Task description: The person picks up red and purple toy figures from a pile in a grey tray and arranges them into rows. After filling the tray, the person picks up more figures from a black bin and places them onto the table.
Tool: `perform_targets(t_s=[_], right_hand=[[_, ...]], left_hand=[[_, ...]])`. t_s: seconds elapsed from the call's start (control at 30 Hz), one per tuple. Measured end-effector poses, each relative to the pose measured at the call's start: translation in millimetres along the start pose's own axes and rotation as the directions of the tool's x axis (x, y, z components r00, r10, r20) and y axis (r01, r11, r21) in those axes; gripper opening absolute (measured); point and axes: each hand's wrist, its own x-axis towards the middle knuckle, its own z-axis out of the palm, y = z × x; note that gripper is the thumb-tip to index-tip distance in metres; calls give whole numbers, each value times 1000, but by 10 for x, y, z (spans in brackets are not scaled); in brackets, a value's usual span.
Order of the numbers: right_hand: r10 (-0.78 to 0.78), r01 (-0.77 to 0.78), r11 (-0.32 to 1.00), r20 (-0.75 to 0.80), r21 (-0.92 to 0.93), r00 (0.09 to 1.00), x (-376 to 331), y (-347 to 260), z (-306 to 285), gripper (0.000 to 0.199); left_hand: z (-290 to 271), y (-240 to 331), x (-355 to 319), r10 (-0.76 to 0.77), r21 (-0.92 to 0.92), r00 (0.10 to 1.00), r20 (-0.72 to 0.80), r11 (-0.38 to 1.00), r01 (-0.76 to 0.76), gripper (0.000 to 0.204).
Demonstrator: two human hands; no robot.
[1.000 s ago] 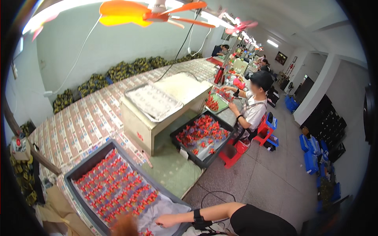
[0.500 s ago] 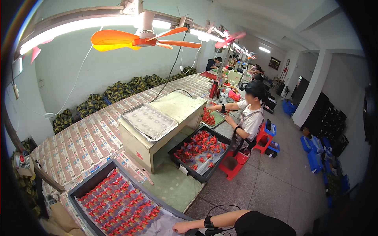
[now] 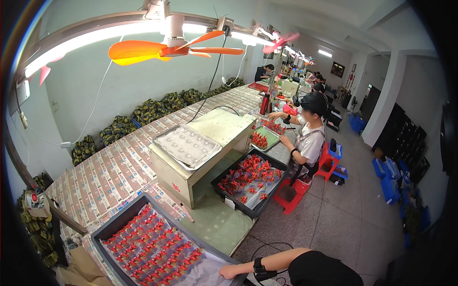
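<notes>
Right hand [image 3: 228, 272] at right rim of dark tray [image 3: 119, 214]; fingers curled, cannot tell whether gripping; left hand unseen; red pieces [image 3: 160, 244] inside, rowed on white liner [image 3: 207, 272], presumably against tangling

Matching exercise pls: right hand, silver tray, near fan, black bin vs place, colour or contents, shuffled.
1. right hand
2. silver tray
3. near fan
4. black bin

A. orange
B. holding jumbled red pieces
C. at the grey bin
D. on top of the pale box

Pairs: 1-C, 2-D, 3-A, 4-B
</notes>
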Motion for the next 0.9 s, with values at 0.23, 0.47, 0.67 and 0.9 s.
perform_targets(t_s=[0.23, 0.47, 0.67, 0.9], right_hand=[[-108, 109, 994, -107, 4, 988, -33, -47, -5, 19], [-252, 251, 968, -135, -27, 958, -253, -423, -213, 24], [-321, 337, 940, -190, 59, 928, -256, -839, -407, 27], [-350, 404, 908, -331, 108, 876, -17, -971, -452, 29]], left_hand=[[104, 12, -44, 11, 21, 1000, 18, 1000, -12, 47], [125, 4, -31, 24, 48, 999, 36, 999, -25, 48], [186, -52, -200, 1, 79, 999, 53, 997, -5, 48], [192, 15, -169, 16, 134, 997, 69, 991, -25, 49]])
